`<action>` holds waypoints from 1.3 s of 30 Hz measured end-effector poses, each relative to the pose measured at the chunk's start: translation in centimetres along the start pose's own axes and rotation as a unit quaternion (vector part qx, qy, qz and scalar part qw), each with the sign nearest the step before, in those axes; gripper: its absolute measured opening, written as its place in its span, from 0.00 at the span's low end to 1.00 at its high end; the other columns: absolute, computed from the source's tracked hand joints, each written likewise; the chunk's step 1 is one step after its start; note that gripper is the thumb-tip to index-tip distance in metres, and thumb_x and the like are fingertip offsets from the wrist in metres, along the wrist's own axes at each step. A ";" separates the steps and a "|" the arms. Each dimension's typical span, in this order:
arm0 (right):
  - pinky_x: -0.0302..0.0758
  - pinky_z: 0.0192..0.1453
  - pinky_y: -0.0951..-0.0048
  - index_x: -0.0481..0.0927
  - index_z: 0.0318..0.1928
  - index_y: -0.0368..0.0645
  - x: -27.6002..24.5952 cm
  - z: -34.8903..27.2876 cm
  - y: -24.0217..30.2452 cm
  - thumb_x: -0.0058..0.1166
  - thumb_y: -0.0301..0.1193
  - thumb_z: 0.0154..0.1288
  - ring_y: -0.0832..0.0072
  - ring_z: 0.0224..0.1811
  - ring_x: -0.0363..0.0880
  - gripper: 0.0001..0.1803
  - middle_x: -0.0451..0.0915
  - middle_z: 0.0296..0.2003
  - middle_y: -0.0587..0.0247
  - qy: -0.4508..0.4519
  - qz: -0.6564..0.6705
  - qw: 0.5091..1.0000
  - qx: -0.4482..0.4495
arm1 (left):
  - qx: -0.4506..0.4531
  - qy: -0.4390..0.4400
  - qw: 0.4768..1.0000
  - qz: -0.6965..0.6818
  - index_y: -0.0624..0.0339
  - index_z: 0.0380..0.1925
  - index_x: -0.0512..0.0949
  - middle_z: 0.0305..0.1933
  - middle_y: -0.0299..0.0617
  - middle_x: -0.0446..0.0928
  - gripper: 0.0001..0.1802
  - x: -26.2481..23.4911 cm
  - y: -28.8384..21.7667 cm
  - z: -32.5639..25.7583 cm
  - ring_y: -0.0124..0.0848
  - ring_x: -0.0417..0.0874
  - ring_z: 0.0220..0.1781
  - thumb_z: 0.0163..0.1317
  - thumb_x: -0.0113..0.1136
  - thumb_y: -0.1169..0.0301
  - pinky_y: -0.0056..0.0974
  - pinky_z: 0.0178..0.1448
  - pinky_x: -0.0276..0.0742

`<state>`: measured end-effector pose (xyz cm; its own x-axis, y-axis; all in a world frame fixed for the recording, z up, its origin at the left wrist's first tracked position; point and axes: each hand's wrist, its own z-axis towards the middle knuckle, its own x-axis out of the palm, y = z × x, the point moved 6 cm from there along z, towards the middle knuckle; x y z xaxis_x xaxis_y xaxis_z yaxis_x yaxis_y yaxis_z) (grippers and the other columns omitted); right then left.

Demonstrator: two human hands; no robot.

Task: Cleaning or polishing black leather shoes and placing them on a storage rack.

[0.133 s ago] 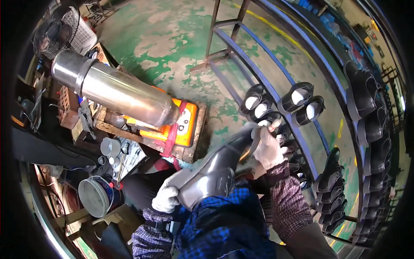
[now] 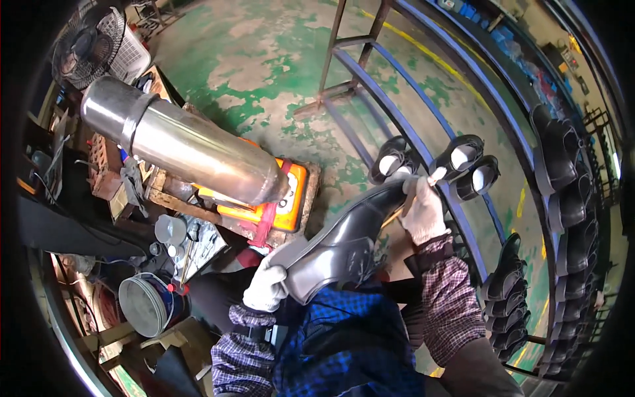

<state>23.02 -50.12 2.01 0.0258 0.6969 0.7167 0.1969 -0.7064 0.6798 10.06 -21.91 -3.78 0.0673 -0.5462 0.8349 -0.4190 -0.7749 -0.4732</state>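
Observation:
A glossy black leather shoe [image 2: 344,228] is held slantwise in front of my lap, its sole edge toward the upper left. My left hand [image 2: 266,286], in a white glove, is closed round its lower-left end. My right hand [image 2: 423,215], gloved with bare fingertips showing, is closed at the shoe's upper-right end. A thin, light-brown stick-like piece [image 2: 391,216] pokes out beneath the right hand's fingers; its kind and far end are hidden.
Left stands a shiny metal cylinder [image 2: 198,149] over an orange appliance [image 2: 294,198]. A bucket [image 2: 144,304] and a fan [image 2: 83,49] are farther left. On my right, blue-railed racks [image 2: 390,106] carry several black shoes [image 2: 463,155].
The shoe and both my hands have shifted slightly to the right. Both hands keep their hold; the surroundings have shifted a little in view.

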 end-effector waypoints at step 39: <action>0.64 0.19 0.77 0.76 0.42 0.46 -6.6 -1.2 7.7 0.55 0.34 0.70 0.80 0.18 0.70 0.07 0.73 0.24 0.75 -0.160 -0.191 0.968 0.017 | -0.079 -0.011 0.986 -0.145 0.65 0.61 0.67 0.49 0.52 0.79 0.37 3.3 1.9 5.8 0.39 0.82 0.32 0.69 0.46 0.42 0.32 0.23 0.78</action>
<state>23.17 -60.27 2.69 0.2454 0.9134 0.3248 0.2846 -0.3882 0.8765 14.73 -26.99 -3.52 0.2245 -0.3178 0.9212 -0.5153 -0.8411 -0.1646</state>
